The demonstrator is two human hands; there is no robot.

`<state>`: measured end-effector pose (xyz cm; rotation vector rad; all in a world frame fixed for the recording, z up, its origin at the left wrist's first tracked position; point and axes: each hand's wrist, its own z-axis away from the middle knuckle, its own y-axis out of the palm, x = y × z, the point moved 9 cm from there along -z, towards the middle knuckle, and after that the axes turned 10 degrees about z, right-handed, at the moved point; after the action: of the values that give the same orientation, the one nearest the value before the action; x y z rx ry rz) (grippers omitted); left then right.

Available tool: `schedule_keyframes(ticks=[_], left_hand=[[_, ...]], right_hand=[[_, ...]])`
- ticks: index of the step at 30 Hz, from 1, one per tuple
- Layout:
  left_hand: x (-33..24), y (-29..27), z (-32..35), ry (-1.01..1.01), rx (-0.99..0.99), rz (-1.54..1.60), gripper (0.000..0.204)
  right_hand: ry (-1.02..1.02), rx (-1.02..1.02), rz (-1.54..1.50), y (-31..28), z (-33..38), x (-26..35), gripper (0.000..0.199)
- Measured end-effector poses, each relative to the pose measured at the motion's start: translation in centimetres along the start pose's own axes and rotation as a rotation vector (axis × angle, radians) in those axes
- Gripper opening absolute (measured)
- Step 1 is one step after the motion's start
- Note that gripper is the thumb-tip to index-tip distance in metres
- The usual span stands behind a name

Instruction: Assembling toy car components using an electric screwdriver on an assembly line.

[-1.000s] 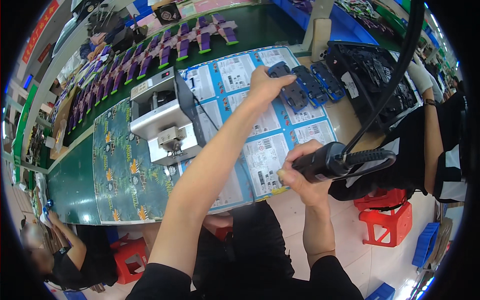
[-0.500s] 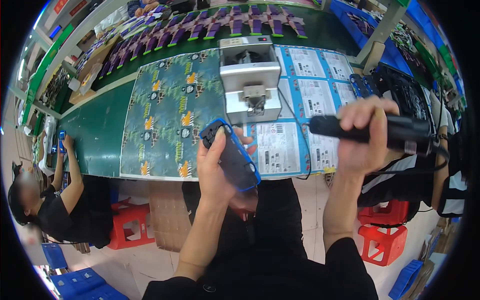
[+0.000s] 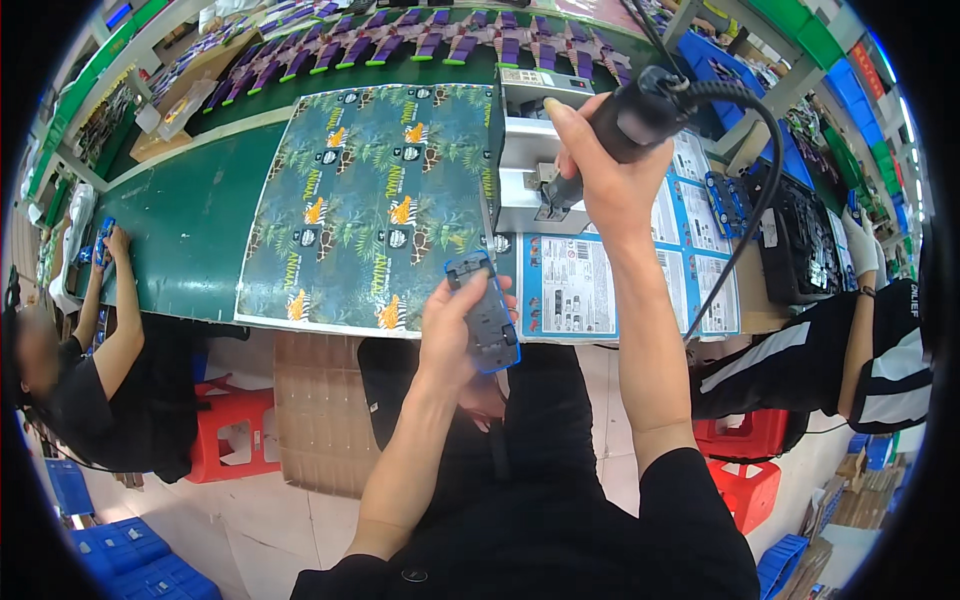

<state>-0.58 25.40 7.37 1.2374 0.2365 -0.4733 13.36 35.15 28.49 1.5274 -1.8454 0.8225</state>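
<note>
My left hand (image 3: 445, 335) grips a blue toy car (image 3: 491, 325) with its black underside turned up, over the table's near edge. My thumb presses on the chassis. My right hand (image 3: 622, 190) is wrapped around a black electric screwdriver (image 3: 640, 118), whose cord runs from its upper end. The screwdriver slants down, its tip at the front opening of a silver metal screw feeder (image 3: 522, 150). My fist and the tool cover part of this feeder, and the exact tip is hard to make out.
Animal-print sheets (image 3: 365, 210) and blue-white printed sheets (image 3: 570, 285) cover the green table (image 3: 200, 230). Rows of purple and pink pieces (image 3: 420, 48) lie behind. Blue toy cars (image 3: 728, 205) and a black tray (image 3: 800, 240) stand at right. Co-workers sit on both sides.
My right hand has swung left and forward, bringing the screwdriver from the right side to the screw feeder, tip down. My left hand still holds the car, now tilted more upright.
</note>
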Motion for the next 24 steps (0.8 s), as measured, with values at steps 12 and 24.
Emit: schedule_keyframes(ticks=[12, 24], left_hand=[[0.6, 1.6, 0.4, 0.093, 0.084, -0.257, 0.025], [1.0, 1.9, 0.3, 0.085, 0.075, -0.283, 0.022]], right_hand=[[0.136, 0.012, -0.56, -2.8, 4.2, 2.6, 0.011], [0.056, -0.041, -0.578, -2.2, 5.8, 2.2, 0.012]])
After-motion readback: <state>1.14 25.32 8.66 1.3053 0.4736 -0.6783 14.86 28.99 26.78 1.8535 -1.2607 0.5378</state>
